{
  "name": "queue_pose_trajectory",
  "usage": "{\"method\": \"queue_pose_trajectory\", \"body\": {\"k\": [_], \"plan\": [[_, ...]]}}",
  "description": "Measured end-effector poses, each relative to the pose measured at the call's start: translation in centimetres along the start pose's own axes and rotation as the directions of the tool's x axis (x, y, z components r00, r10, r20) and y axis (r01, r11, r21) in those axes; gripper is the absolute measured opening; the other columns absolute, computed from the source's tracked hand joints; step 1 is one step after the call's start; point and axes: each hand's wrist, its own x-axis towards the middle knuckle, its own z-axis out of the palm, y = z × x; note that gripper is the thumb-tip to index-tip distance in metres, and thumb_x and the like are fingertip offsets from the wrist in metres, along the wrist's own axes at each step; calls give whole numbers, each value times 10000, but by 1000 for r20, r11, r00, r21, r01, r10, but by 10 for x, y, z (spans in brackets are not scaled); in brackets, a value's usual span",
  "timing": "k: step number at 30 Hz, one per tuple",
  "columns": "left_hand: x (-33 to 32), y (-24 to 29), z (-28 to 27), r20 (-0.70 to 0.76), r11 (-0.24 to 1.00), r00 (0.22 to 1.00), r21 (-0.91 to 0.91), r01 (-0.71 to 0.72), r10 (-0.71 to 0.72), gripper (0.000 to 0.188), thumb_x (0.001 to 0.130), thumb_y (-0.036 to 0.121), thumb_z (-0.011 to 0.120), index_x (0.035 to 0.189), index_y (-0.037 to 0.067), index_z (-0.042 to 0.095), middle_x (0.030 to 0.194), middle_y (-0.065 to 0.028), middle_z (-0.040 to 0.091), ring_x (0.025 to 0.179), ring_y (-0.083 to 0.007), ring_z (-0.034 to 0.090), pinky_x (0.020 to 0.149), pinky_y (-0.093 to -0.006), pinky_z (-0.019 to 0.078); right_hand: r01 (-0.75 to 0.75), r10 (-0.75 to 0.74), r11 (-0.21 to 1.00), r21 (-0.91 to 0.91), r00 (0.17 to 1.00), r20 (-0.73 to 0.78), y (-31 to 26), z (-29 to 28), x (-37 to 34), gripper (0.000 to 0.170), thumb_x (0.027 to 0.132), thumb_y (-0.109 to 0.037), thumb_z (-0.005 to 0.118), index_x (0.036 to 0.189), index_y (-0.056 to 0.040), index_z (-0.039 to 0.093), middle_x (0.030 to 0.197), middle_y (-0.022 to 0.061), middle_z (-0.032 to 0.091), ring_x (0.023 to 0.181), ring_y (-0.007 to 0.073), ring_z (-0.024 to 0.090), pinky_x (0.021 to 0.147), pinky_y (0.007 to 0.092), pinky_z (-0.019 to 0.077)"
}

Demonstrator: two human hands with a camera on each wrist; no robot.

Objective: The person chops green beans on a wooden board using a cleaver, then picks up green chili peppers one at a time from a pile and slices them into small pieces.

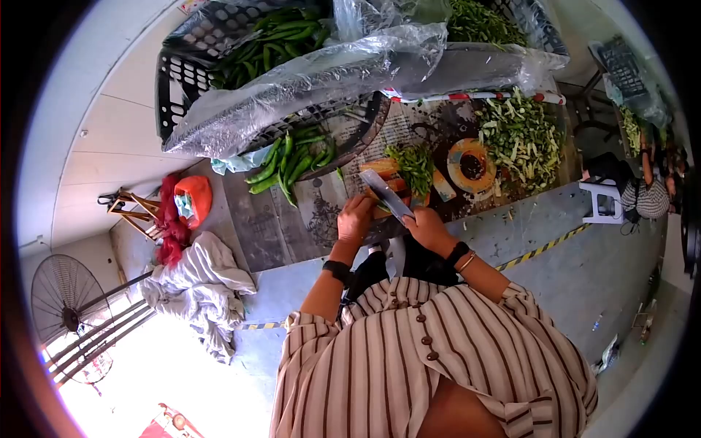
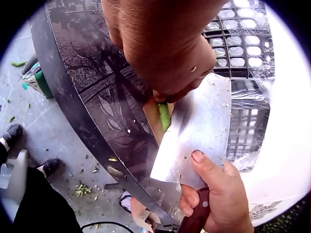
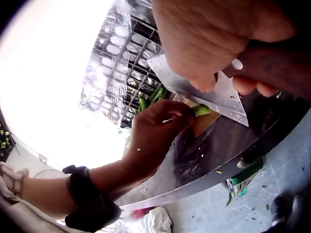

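Observation:
My right hand (image 1: 431, 232) grips the dark wooden handle of a broad cleaver (image 2: 197, 131), thumb laid on the blade. The left hand (image 3: 158, 133) pinches a green pepper (image 3: 201, 110) on an orange-brown board (image 2: 154, 121), the blade standing right beside the pepper. Whole green peppers (image 1: 292, 164) lie in a pile on the table left of the hands. A heap of thin-cut green pieces (image 1: 415, 168) is just beyond the cleaver, and a larger heap of chopped pieces (image 1: 522, 142) covers the table's right end.
Plastic-lined black crates (image 1: 175, 87) with whole and cut peppers stand along the table's far side. An orange roll-like ring (image 1: 471, 166) lies between the heaps. A white stool (image 1: 602, 202) is on the floor at right, a fan (image 1: 69, 317) at left, an orange bag (image 1: 193, 198) beyond the table's left end.

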Motion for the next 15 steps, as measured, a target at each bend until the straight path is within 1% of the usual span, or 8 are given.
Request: {"method": "queue_pose_trajectory", "body": {"k": [5,8,10,11,13,15], "plan": [[0,0,0,-9,1000,1000,-15,-1,0,126,700,23,600,805,88,622,864,-42,599,787,-254,591,665,-329,493,6,-6,1000,-21,1000,-5,-1,1,4,298,816,-225,551,692,45,532,649,240,542,632,409,535,572,462,409],[1,1,0,-4,1000,1000,-13,22,-22,126,702,21,595,803,91,624,862,-38,598,784,-252,592,662,-330,492,11,-11,1000,-4,1000,27,0,3,9,295,819,-220,551,693,46,538,640,233,539,628,405,533,569,463,408],[1,1,-1,-5,999,1000,-26,22,-23,126,700,21,593,800,92,624,861,-37,597,782,-252,592,660,-330,492,65,-65,998,17,998,-5,1,4,12,293,819,-222,555,695,44,543,632,224,537,626,401,533,567,463,407],[1,1,-2,-6,999,1000,-39,25,-25,127,699,20,591,797,93,625,860,-35,597,779,-251,591,658,-330,492,66,-65,998,19,998,-4,2,4,13,293,819,-222,555,695,44,543,632,224,537,626,401,533,567,463,407],[2,3,-4,-10,999,1000,-51,19,-20,126,698,20,589,795,92,625,859,-35,596,778,-252,592,656,-329,492,66,-65,997,-40,997,34,1,2,13,281,815,-219,558,706,39,548,636,220,536,627,398,535,565,460,409],[3,3,-4,-12,998,1000,-67,12,-12,125,697,21,588,793,91,625,858,-36,596,777,-252,592,654,-328,492,60,-59,997,-37,998,38,0,2,14,275,813,-217,559,705,36,551,647,219,539,632,395,537,565,460,409]]}}
